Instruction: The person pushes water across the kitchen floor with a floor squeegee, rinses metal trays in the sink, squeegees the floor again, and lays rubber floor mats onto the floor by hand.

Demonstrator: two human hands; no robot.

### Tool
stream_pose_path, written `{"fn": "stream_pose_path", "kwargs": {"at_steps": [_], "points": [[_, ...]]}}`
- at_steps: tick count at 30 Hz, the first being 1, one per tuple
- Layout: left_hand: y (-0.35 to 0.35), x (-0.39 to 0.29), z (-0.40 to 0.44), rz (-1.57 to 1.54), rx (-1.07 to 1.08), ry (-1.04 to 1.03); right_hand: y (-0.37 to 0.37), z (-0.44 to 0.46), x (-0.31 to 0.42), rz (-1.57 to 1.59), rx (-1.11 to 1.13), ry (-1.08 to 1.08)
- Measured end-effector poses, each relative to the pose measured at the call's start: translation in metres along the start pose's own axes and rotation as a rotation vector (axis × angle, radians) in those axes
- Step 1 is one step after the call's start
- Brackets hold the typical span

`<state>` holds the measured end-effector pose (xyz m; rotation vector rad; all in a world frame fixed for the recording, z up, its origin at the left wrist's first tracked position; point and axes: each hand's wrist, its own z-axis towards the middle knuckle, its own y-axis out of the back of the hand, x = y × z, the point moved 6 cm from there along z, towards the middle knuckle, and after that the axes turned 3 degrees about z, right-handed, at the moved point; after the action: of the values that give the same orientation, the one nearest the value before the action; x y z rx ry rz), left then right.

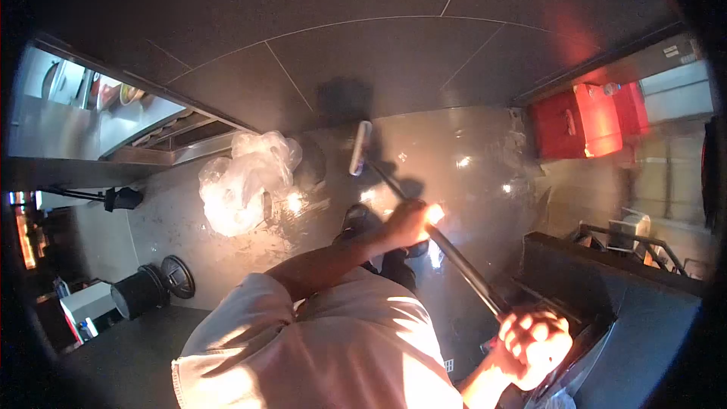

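A long-handled floor squeegee (463, 265) slants across the view, its narrow pale head (361, 148) at the far end near the wall. My left hand (409, 225) is closed around the middle of the handle. Lower right, my right hand (535, 339) grips the handle's upper end. The floor (477, 151) around the head looks wet and reflects the lights. To the left of the squeegee lies a bulky, clear plastic bag (246, 182); its contents are hard to make out. One dark shoe (360, 220) shows below the head.
A dark tiled wall (363, 60) runs along the far side. Red containers (579, 121) stand at the right, with a dark counter (636, 295) nearer me. On the left are a steel counter (64, 125), a black bucket (136, 293) and a round black lid (178, 276).
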<state>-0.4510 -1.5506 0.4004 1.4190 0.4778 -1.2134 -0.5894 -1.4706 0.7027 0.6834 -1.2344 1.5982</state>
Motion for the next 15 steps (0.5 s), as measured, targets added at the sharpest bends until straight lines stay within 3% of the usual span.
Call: {"fn": "stream_pose_path", "kwargs": {"at_steps": [1,3,5,7,8,10,13,15], "points": [[0.015,0.013,-0.011,0.044,-0.013,0.091,-0.006,0.004,-0.018,0.056,0.093,-0.078],[0.019,0.08,-0.037,0.272,0.111,0.159,0.0,-0.005,-0.066,0.135,-0.02,-0.184],[0.032,0.135,-0.08,0.347,0.226,0.475,0.005,-0.013,-0.121,0.152,0.061,-0.198],[0.065,0.149,-0.115,0.326,0.132,0.267,0.0,-0.02,-0.16,0.035,0.113,-0.23],[0.077,0.161,-0.135,0.343,0.084,0.294,-0.011,-0.024,-0.174,0.037,0.079,-0.299],[0.096,0.179,-0.162,0.372,-0.014,0.344,-0.022,-0.035,-0.2,0.111,0.073,-0.241],[0.101,0.204,-0.179,0.468,0.136,0.529,-0.018,-0.048,-0.237,0.087,0.04,-0.254],[0.092,0.206,-0.169,0.438,0.015,0.399,-0.017,-0.051,-0.24,0.004,0.038,-0.239]]}}
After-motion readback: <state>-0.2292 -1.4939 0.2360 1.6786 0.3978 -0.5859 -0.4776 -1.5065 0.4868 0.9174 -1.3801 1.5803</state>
